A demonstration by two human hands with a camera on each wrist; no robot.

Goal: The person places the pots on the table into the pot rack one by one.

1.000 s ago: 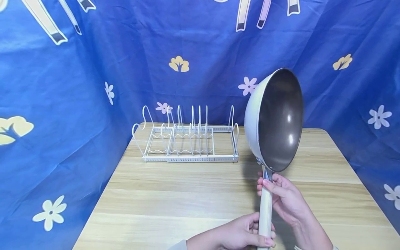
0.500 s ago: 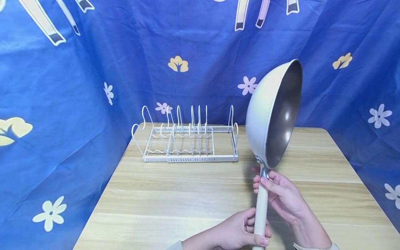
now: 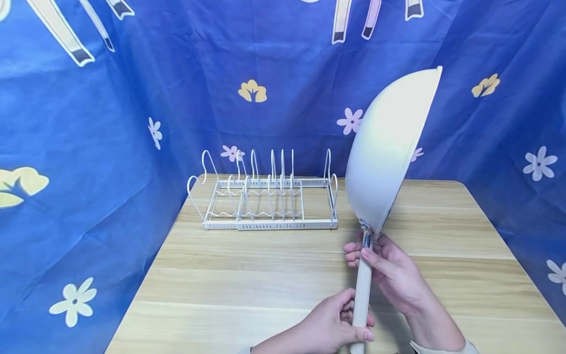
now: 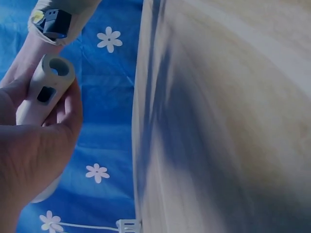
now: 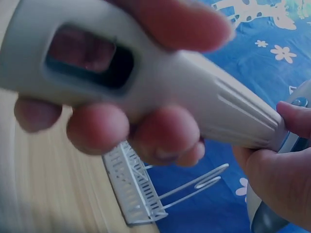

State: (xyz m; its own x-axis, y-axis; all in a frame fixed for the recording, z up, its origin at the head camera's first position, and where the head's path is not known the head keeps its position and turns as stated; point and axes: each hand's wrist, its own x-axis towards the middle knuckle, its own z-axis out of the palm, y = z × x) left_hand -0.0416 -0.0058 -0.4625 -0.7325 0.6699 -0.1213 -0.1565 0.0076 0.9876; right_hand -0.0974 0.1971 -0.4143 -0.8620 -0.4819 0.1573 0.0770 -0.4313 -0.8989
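A wok, white outside, is held upright above the table by its long pale handle. Its bowl tilts to the right, with the white back towards the head camera and the inside hidden. My left hand grips the lower handle, thumb across the front. Higher up, my right hand holds the handle at the metal joint below the bowl. The left wrist view shows the handle's end with a slot and open tip. Close in the right wrist view, the left hand's fingers wrap the handle.
A white wire pot rack with several upright loops stands left of the wok, towards the back of the wooden table. Blue patterned cloth hangs behind and along both sides.
The wok has turned about its handle, so its dark inside has gone from view and its white back now shows. Its rim has risen and leans further right; both hands shifted slightly left.
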